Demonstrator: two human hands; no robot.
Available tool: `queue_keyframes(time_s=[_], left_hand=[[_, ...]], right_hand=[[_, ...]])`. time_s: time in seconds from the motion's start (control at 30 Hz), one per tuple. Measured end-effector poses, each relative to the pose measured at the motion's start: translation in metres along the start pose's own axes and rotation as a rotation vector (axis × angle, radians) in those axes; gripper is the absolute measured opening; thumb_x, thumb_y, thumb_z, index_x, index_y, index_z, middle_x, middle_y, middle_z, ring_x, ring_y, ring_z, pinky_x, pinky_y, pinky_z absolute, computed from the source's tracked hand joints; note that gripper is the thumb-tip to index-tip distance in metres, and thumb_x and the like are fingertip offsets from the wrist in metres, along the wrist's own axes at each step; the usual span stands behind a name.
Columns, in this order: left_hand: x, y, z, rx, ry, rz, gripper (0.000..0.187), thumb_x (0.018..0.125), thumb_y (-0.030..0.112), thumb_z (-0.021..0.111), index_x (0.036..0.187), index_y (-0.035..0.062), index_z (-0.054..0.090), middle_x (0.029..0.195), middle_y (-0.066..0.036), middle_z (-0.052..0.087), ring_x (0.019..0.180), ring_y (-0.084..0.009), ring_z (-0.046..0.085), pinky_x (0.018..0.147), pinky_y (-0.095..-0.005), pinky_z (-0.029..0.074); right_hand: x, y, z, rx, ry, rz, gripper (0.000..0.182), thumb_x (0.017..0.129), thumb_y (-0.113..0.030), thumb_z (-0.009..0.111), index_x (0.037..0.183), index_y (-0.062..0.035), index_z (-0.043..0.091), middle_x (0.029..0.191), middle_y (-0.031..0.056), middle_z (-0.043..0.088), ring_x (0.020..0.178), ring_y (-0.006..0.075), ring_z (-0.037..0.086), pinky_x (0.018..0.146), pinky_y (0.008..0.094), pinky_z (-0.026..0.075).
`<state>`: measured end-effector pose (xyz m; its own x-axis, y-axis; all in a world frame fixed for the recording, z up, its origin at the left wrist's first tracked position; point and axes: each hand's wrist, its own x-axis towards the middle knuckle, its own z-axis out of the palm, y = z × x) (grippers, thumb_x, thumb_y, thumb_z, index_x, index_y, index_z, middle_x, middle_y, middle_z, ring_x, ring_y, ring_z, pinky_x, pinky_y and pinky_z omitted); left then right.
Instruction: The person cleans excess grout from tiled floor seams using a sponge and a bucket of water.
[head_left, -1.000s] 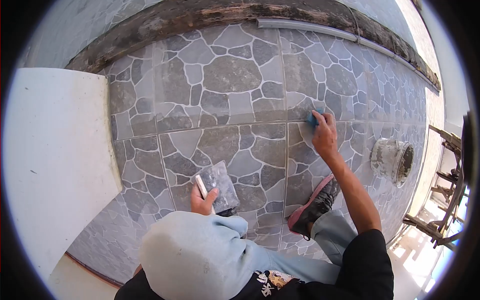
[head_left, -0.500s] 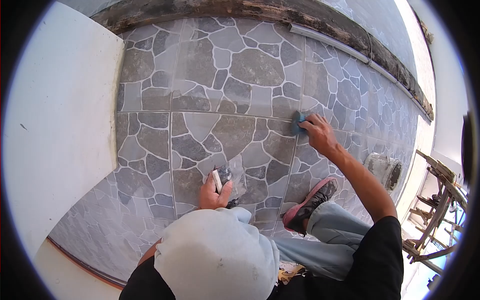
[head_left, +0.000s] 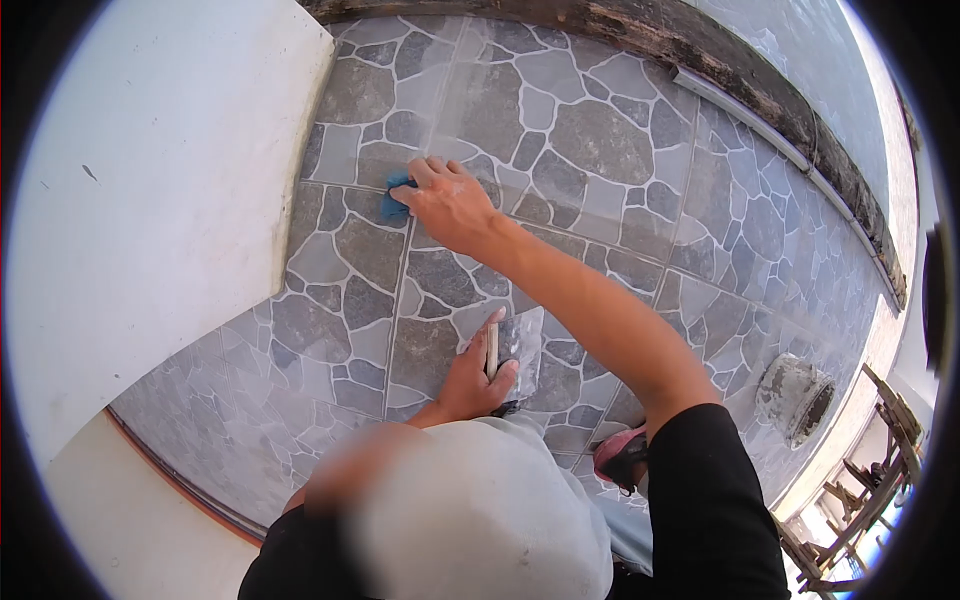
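Observation:
My right hand (head_left: 452, 208) reaches across to the left with fingers closed around a blue sponge (head_left: 397, 200), which is down on the tiled floor (head_left: 600, 140) at a tile joint. Nearer to me, my left hand (head_left: 470, 382) grips a wide scraper (head_left: 522, 345) by its pale handle strip. Its thin flat blade, smeared with grey, points to the right low over the tiles. The floor has a stone pattern with white lines.
A white wall panel (head_left: 190, 150) stands close on the left. A weathered timber beam (head_left: 740, 70) and a metal strip (head_left: 745, 120) run along the far side. To the right lie a cement-crusted bucket (head_left: 795, 400) and a wooden frame (head_left: 860, 500). A shoe (head_left: 622, 455) rests near my knees.
My right hand has swept the sponge a long way left along the tile joint. My left hand keeps its hold on the scraper. The whole view has shifted and turned slightly.

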<state>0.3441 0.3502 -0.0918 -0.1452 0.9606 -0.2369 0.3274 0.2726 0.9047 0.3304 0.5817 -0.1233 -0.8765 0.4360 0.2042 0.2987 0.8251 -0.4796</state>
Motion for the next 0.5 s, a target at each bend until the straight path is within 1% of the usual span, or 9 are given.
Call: queue_keyframes(time_s=[0.03, 0.1, 0.13, 0.2, 0.23, 0.3, 0.33, 0.4, 0.5], left_hand=[[-0.006, 0.004, -0.011, -0.103, -0.04, -0.151, 0.069, 0.091, 0.018, 0.065, 0.152, 0.0035, 0.037, 0.103, -0.023, 0.07, 0.091, -0.0327, 0.07, 0.082, -0.042, 0.054], [-0.026, -0.01, -0.01, -0.355, 0.005, -0.305, 0.061, 0.09, 0.015, 0.064, 0.146, 0.0009, 0.044, 0.102, -0.018, 0.07, 0.089, -0.0198, 0.068, 0.08, -0.0368, 0.054], [-0.03, -0.024, -0.002, -0.364, 0.008, -0.311, 0.061, 0.09, 0.015, 0.064, 0.146, 0.0009, 0.044, 0.102, -0.018, 0.07, 0.089, -0.0198, 0.068, 0.08, -0.0368, 0.054], [-0.034, -0.042, 0.004, -0.378, 0.161, -0.155, 0.048, 0.088, 0.017, 0.067, 0.132, 0.0008, 0.054, 0.094, -0.017, 0.072, 0.08, -0.0235, 0.07, 0.074, -0.0381, 0.055], [-0.032, -0.039, 0.0, -0.27, 0.131, -0.253, 0.039, 0.086, 0.019, 0.07, 0.119, -0.0004, 0.059, 0.088, -0.017, 0.072, 0.076, -0.0286, 0.072, 0.07, -0.0401, 0.055], [-0.027, -0.034, 0.001, -0.295, 0.145, -0.237, 0.04, 0.085, 0.02, 0.07, 0.118, -0.0006, 0.059, 0.088, -0.017, 0.072, 0.077, -0.0306, 0.072, 0.07, -0.0408, 0.055], [-0.026, -0.032, 0.004, -0.312, 0.148, -0.222, 0.041, 0.085, 0.022, 0.071, 0.117, -0.0008, 0.059, 0.089, -0.018, 0.072, 0.078, -0.0326, 0.073, 0.07, -0.0414, 0.055], [-0.025, -0.031, 0.007, -0.365, 0.167, -0.222, 0.042, 0.085, 0.023, 0.071, 0.117, -0.0005, 0.059, 0.087, -0.018, 0.071, 0.077, -0.0324, 0.073, 0.069, -0.0413, 0.055], [-0.026, -0.03, 0.003, -0.298, 0.174, -0.202, 0.04, 0.085, 0.022, 0.071, 0.116, -0.0011, 0.059, 0.087, -0.019, 0.071, 0.075, -0.0333, 0.072, 0.068, -0.0409, 0.055]], right_hand=[[-0.015, 0.009, -0.013, 0.032, 0.008, 0.02, 0.033, 0.081, -0.003, 0.066, 0.113, -0.0105, 0.073, 0.102, 0.0087, 0.059, 0.101, 0.0262, 0.06, 0.088, 0.038, 0.046], [-0.086, 0.033, -0.054, 0.024, -0.071, 0.113, 0.034, 0.078, 0.001, 0.068, 0.109, -0.0098, 0.074, 0.104, 0.0096, 0.06, 0.1, 0.0274, 0.061, 0.086, 0.0389, 0.046], [-0.13, 0.048, -0.082, 0.026, -0.105, 0.157, 0.034, 0.077, 0.002, 0.064, 0.108, -0.0105, 0.074, 0.104, 0.0099, 0.06, 0.103, 0.0283, 0.06, 0.086, 0.0395, 0.045], [-0.215, 0.077, -0.134, -0.045, -0.187, 0.251, 0.032, 0.076, 0.006, 0.064, 0.104, -0.0077, 0.072, 0.107, 0.0122, 0.061, 0.1, 0.032, 0.061, 0.085, 0.043, 0.047], [-0.256, 0.094, -0.154, -0.108, -0.207, 0.267, 0.034, 0.074, 0.006, 0.065, 0.105, -0.0065, 0.07, 0.108, 0.0142, 0.06, 0.101, 0.0346, 0.061, 0.087, 0.045, 0.047], [-0.304, 0.108, -0.185, -0.186, -0.295, 0.351, 0.04, 0.072, 0.007, 0.067, 0.109, -0.0064, 0.069, 0.109, 0.0157, 0.06, 0.103, 0.0357, 0.061, 0.088, 0.0459, 0.047], [-0.304, 0.109, -0.185, -0.197, -0.308, 0.351, 0.04, 0.072, 0.007, 0.067, 0.109, -0.0064, 0.069, 0.109, 0.0157, 0.06, 0.103, 0.0357, 0.061, 0.088, 0.0459, 0.047], [-0.275, 0.101, -0.168, -0.139, -0.264, 0.234, 0.043, 0.07, 0.008, 0.068, 0.11, -0.0067, 0.069, 0.11, 0.0151, 0.06, 0.104, 0.035, 0.06, 0.09, 0.0462, 0.047], [-0.158, 0.063, -0.1, -0.021, -0.148, 0.078, 0.039, 0.072, 0.002, 0.07, 0.109, -0.0084, 0.075, 0.109, 0.0113, 0.061, 0.101, 0.0292, 0.06, 0.085, 0.0408, 0.047]])
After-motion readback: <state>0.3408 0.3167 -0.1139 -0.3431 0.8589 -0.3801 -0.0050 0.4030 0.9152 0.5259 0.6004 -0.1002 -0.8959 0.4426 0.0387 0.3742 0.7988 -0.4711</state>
